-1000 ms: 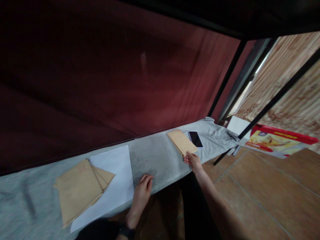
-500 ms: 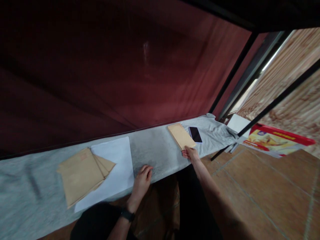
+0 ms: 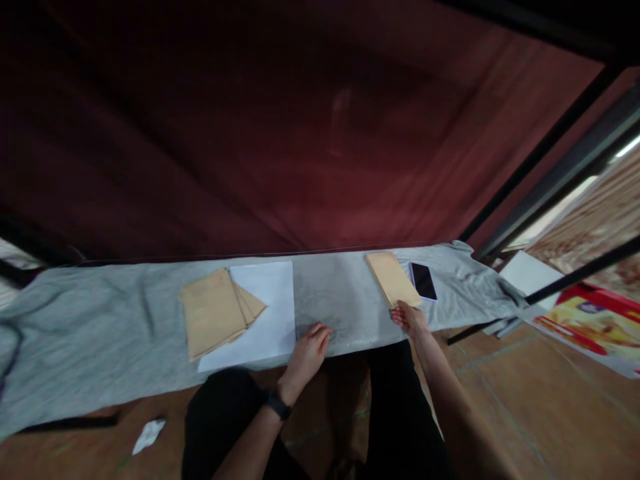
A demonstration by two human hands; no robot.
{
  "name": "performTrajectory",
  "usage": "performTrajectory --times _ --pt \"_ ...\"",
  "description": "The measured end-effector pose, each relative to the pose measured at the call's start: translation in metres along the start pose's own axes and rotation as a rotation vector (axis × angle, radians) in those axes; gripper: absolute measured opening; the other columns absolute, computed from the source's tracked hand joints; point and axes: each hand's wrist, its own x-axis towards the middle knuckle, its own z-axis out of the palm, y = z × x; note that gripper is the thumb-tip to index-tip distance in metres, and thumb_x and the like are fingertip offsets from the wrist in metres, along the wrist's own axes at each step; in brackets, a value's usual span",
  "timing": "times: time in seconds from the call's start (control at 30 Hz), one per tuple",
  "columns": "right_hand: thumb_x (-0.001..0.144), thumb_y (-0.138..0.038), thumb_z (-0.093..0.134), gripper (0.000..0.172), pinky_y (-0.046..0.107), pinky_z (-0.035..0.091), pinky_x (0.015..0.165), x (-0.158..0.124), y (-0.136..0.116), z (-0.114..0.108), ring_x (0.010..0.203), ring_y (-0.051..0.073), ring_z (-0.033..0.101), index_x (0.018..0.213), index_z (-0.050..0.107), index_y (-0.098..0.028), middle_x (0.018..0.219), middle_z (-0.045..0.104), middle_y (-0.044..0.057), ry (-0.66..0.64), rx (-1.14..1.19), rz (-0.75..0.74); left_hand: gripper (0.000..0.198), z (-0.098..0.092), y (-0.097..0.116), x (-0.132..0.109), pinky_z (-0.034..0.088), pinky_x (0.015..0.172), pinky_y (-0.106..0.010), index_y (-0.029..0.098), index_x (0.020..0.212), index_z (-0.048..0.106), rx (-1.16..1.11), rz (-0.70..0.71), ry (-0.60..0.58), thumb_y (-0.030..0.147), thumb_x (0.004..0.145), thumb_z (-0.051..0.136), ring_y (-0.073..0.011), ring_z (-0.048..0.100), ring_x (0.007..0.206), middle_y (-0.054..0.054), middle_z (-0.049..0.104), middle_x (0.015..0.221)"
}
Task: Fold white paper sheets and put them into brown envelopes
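My right hand point(image 3: 411, 317) pinches the near corner of a stack of narrow brown paper envelopes point(image 3: 393, 277), which lies on the grey cloth. A dark-screened smartphone point(image 3: 423, 281) is just right of that stack. My left hand point(image 3: 310, 348), with a watch on its wrist, rests at the cloth's front edge, fingers curled and nothing visible in them. Left of it lie white paper sheets point(image 3: 277, 300), partly covered by a fanned pile of larger brown envelopes point(image 3: 213, 313).
The grey cloth point(image 3: 345, 323) covers a long narrow bench against a dark red curtain point(image 3: 280, 167). Black metal bars point(image 3: 545, 150) slant at the right. A red and yellow printed box point(image 3: 600, 323) stands on the tiled floor, and a crumpled white tissue point(image 3: 149, 435) lies at lower left.
The view has swung left, so everything sits further right in the picture and more of the bench's left end shows. My hands keep nearly the same places on the bench.
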Motion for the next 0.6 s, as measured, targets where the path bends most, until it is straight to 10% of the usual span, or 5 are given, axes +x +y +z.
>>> performTrajectory --times 0.43,0.6 --pt "0.086 -0.019 0.064 0.019 0.02 0.054 0.042 0.012 0.009 -0.007 0.039 0.014 0.062 0.068 0.06 -0.016 0.054 0.068 0.007 0.008 -0.025 -0.003 0.03 -0.014 -0.004 0.001 0.047 0.102 -0.046 0.022 0.108 0.071 0.293 -0.044 0.12 0.017 0.096 0.044 -0.0272 0.061 0.112 -0.012 0.067 0.121" --pt "0.087 -0.018 0.06 0.02 0.021 0.056 0.044 0.011 0.011 -0.009 0.042 0.015 0.064 0.068 0.061 -0.015 0.054 0.069 0.008 0.01 -0.03 -0.02 0.049 -0.017 -0.01 -0.003 0.026 0.117 -0.061 0.014 0.141 0.054 0.547 -0.217 0.226 0.026 0.093 0.054 -0.0393 0.035 0.145 -0.02 0.042 0.156"
